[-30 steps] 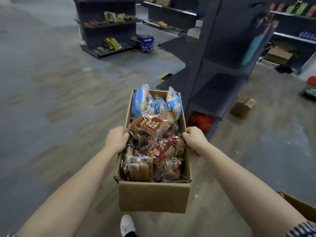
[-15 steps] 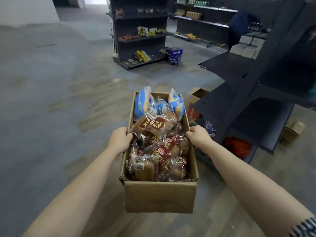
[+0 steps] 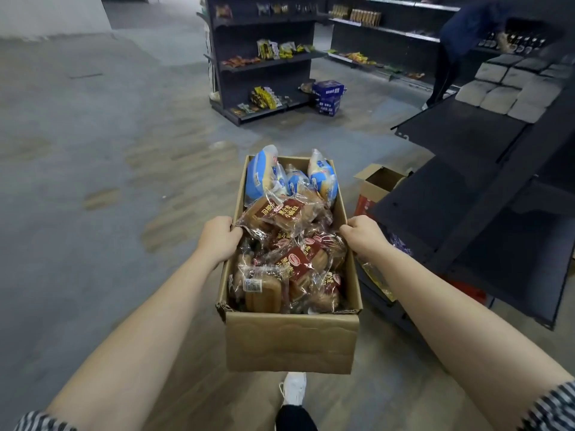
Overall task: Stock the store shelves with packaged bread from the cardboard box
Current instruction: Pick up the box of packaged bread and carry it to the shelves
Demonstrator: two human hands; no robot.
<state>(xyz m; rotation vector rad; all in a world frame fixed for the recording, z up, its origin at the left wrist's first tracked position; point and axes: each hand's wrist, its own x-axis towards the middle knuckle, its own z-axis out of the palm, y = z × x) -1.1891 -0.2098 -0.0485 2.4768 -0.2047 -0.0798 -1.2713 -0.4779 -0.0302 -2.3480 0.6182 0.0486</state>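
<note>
I carry an open cardboard box (image 3: 291, 342) in front of me, above the floor. My left hand (image 3: 217, 237) grips its left rim and my right hand (image 3: 361, 234) grips its right rim. The box is full of packaged bread: brown loaves in clear wrap with red labels (image 3: 280, 219) in the near and middle part, blue-and-white packs (image 3: 264, 175) upright at the far end. Dark, bare store shelves (image 3: 460, 194) stand just right of the box.
An open small carton (image 3: 378, 185) sits on the floor by the shelf foot. White bread packs (image 3: 510, 88) lie on an upper shelf at right. A stocked rack (image 3: 261, 63) and blue boxes (image 3: 328, 96) stand ahead; a person in dark blue (image 3: 460, 42) bends at the far shelves.
I have walked on with the box and turned left; the shelf unit has slid to the right and the far stocked rack has come closer. Both hands keep their grip.
</note>
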